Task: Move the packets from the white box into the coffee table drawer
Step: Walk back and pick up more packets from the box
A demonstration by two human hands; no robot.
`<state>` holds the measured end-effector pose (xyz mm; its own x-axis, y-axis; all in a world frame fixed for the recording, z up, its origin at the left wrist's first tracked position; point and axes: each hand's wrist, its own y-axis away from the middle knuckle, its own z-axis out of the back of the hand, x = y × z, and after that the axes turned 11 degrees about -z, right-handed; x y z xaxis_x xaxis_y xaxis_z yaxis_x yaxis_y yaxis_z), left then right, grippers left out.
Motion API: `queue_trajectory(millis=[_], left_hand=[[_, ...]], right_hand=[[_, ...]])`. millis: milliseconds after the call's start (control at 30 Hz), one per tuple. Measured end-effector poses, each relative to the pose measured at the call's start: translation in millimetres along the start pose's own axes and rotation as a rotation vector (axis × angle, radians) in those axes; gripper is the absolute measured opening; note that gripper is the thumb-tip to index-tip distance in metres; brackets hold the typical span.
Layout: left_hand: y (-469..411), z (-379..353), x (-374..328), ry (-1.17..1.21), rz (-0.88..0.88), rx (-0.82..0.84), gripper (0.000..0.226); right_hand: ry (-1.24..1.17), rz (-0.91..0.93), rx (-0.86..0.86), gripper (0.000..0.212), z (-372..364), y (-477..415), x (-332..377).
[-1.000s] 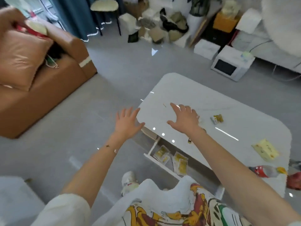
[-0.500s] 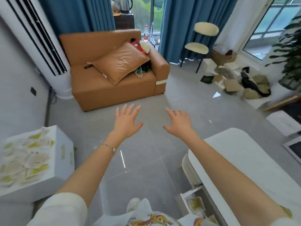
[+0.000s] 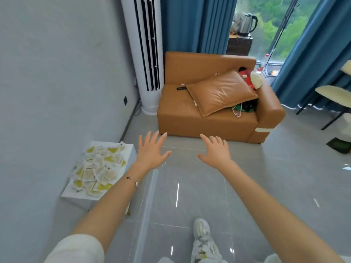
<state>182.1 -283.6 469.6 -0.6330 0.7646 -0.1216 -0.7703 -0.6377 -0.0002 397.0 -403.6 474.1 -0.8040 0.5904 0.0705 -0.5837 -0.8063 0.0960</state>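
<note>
The white box [image 3: 75,195] stands on the floor against the left wall, piled with several yellow-and-white packets [image 3: 98,169]. My left hand [image 3: 152,151] hovers in the air just right of the box, fingers spread and holding nothing. My right hand [image 3: 215,150] is stretched out beside it over the bare floor, fingers also spread and empty. The coffee table and its drawer are out of view.
A brown sofa [image 3: 209,118] with a cushion [image 3: 220,92] stands ahead, a tall white air conditioner [image 3: 146,54] to its left. Blue curtains [image 3: 193,25] hang behind. A chair [image 3: 334,99] is at the right. My shoe [image 3: 202,227] is on the grey tiled floor.
My view has swung left, away from the coffee table and its open drawer, towards the wall. The white box has come closer to my left hand. Both hands stay spread and empty.
</note>
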Motion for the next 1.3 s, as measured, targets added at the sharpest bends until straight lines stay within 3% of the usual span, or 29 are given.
queue_trajectory(millis=[367, 800, 1000, 1133, 1300], left_hand=[[-74.4, -11.3, 81.8, 0.035, 0.432, -0.027, 0.070], [-46.5, -32.6, 143.9, 0.095, 0.953, -0.046, 0.073], [-28.2, -52.1, 199.4, 0.121, 1.116, -0.074, 0.090], [-23.5, -66.4, 241.7, 0.195, 1.220, -0.112, 0.070], [-19.8, -87.5, 295.8, 0.263, 1.294, -0.078, 0.070]], right_hand=[[0.048, 0.365, 0.070, 0.082, 1.2, -184.8, 70.7], [0.106, 0.829, 0.150, 0.081, -4.9, -291.9, 213.1], [0.137, 0.928, 0.179, 0.080, -26.6, -324.5, 287.6], [0.197, 0.956, 0.200, 0.080, -43.0, -342.0, 330.6], [0.219, 0.952, 0.276, 0.079, -64.5, -367.9, 393.4]])
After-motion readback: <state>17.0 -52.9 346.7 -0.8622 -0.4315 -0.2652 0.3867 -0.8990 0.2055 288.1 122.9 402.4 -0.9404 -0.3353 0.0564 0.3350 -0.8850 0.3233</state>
